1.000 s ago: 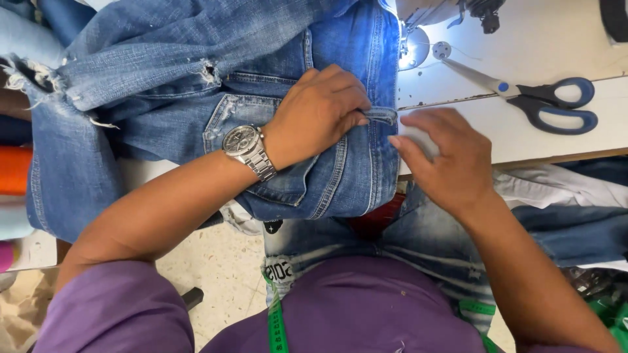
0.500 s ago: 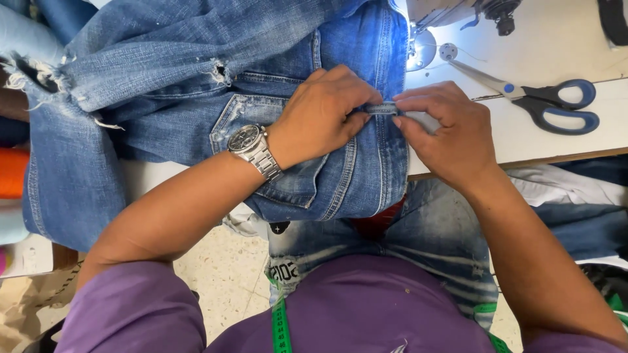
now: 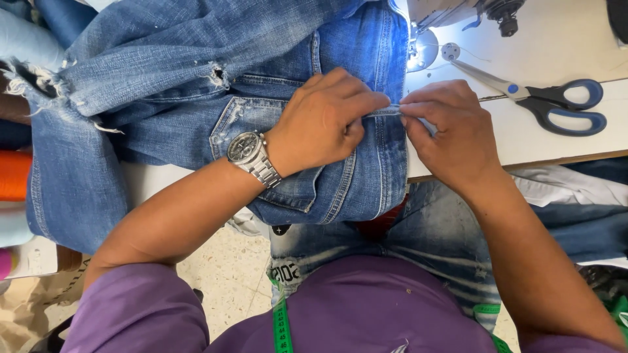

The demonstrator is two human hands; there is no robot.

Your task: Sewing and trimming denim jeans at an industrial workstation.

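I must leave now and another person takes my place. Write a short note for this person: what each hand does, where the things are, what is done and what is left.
Left hand: rests on the jeans, fingertips pinching a narrow denim strip at the edge.
Right hand: pinches the same strip from the other side, thumb and forefinger closed on it.
Things: jeans lie over the white table, under the sewing machine with its lamp on. Scissors lie closed on the table, right of the hands.
Done: strip is held in place against the edge.
Left: no stitching on the strip can be seen; scissors untouched.
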